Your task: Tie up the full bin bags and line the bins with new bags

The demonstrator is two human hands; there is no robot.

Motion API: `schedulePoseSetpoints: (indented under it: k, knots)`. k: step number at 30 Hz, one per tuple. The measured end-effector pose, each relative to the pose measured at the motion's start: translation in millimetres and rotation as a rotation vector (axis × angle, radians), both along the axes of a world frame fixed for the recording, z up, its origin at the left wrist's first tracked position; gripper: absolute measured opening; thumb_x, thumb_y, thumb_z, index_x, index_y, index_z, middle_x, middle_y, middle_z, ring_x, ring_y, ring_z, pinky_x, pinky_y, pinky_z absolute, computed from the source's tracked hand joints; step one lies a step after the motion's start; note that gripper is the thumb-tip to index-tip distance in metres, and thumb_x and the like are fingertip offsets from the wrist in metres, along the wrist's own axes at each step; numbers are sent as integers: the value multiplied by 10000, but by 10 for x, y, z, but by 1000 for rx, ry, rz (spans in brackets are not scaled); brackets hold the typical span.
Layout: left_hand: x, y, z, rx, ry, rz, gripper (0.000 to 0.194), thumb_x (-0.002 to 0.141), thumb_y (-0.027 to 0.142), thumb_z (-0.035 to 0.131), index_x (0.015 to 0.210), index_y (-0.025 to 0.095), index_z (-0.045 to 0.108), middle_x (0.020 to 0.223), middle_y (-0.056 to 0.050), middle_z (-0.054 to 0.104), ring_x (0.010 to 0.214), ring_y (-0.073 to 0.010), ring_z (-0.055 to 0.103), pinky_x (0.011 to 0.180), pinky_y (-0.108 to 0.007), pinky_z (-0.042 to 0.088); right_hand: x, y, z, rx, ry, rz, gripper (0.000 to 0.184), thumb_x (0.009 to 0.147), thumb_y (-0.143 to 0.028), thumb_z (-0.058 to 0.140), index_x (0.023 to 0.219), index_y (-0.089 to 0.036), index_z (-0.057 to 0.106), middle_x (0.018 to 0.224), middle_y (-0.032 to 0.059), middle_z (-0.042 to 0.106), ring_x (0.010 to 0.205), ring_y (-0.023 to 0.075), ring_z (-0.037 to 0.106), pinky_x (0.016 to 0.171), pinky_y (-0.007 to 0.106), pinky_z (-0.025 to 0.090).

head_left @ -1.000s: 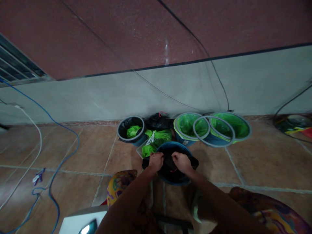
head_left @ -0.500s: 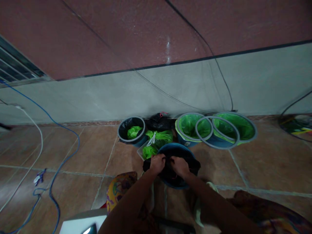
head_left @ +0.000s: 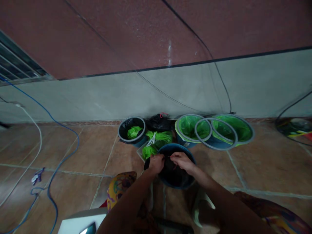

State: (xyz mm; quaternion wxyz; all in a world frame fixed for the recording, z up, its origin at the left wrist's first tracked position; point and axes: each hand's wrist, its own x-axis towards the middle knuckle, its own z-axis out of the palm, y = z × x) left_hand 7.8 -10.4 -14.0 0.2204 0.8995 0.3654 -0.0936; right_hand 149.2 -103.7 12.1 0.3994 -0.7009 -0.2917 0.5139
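Note:
A blue bin [head_left: 181, 182] stands on the tiled floor just in front of me, lined with a black bag [head_left: 172, 170]. My left hand [head_left: 156, 163] is closed on the bag's edge at the bin's left rim. My right hand [head_left: 181, 161] pinches the bag's thin red drawstring over the bin's mouth. Both forearms reach in from the bottom of the view. The bag's inside is too dark to make out.
Behind the blue bin lie tied green bags [head_left: 157, 139] and a black bag [head_left: 158, 123]. A grey-rimmed bin [head_left: 131, 130] stands at the left, green-lined bins [head_left: 192, 128] at the right by the wall. Blue and white cables [head_left: 52, 152] trail over the floor on the left.
The bag's right flap, draped over the bin's right rim before, is now drawn in. My right hand has lifted towards the middle and pinches the drawstring. My left hand has hardly moved.

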Motion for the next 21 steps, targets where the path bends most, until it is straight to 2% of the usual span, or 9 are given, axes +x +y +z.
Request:
schedulePoseSetpoints:
  k: [5, 9, 12, 14, 16, 18, 19, 21]
  knots:
    - [65, -26, 220, -27, -221, 13, 382, 807, 174, 524, 1164, 213, 652, 1177, -79, 681, 1137, -252, 590, 1050, -444, 384, 206, -12, 673, 195, -94, 54, 155, 727, -325, 575, 690, -177, 604, 519, -55, 495, 521, 89, 445, 528, 222, 338]
    - [78, 73, 415, -149, -441, 142, 414, 788, 172, 556, 1195, 198, 628, 1230, -65, 664, 1159, -208, 585, 1054, -360, 419, 297, -97, 990, 234, -124, 123, 162, 755, -330, 591, 764, -174, 636, 605, -31, 582, 573, 102, 503, 546, 223, 364]
    - [16, 173, 500, -269, -545, 275, 430, 813, 207, 550, 1242, 199, 588, 1280, -57, 641, 1174, -188, 581, 1039, -324, 440, 341, -176, 1117, 302, -49, 139, 182, 772, -357, 618, 783, -176, 639, 657, -18, 619, 611, 107, 528, 586, 231, 385]
    - [-37, 206, 531, -331, -569, 288, 458, 820, 214, 544, 1278, 215, 561, 1327, -44, 613, 1211, -181, 560, 1061, -317, 425, 370, -209, 1148, 386, 59, 106, 196, 765, -370, 643, 783, -175, 639, 707, -5, 637, 675, 116, 556, 664, 248, 417]
    - [-74, 195, 549, -380, -557, 225, 506, 826, 208, 536, 1331, 231, 519, 1378, -32, 575, 1263, -177, 522, 1099, -323, 394, 390, -220, 1144, 411, 164, 4, 224, 726, -392, 677, 765, -177, 624, 711, -6, 629, 699, 125, 568, 710, 266, 433]
    - [-77, 142, 553, -404, -509, 118, 564, 831, 214, 534, 1391, 226, 462, 1426, -43, 530, 1312, -186, 478, 1131, -348, 361, 394, -216, 1133, 364, 167, -95, 260, 681, -414, 706, 726, -181, 599, 662, -20, 600, 650, 120, 546, 675, 267, 428]
    - [-65, 103, 550, -406, -478, 56, 598, 830, 223, 543, 1418, 212, 431, 1449, -59, 505, 1333, -196, 457, 1143, -364, 345, 389, -213, 1136, 350, 144, -103, 267, 682, -421, 704, 715, -181, 592, 648, -23, 592, 633, 116, 534, 657, 264, 421]
    - [-14, 15, 537, -387, -412, -67, 664, 816, 251, 582, 1446, 175, 390, 1485, -99, 459, 1368, -223, 417, 1161, -391, 317, 376, -203, 1162, 375, 94, -25, 262, 729, -425, 679, 718, -177, 598, 653, -17, 600, 637, 113, 528, 643, 257, 412]
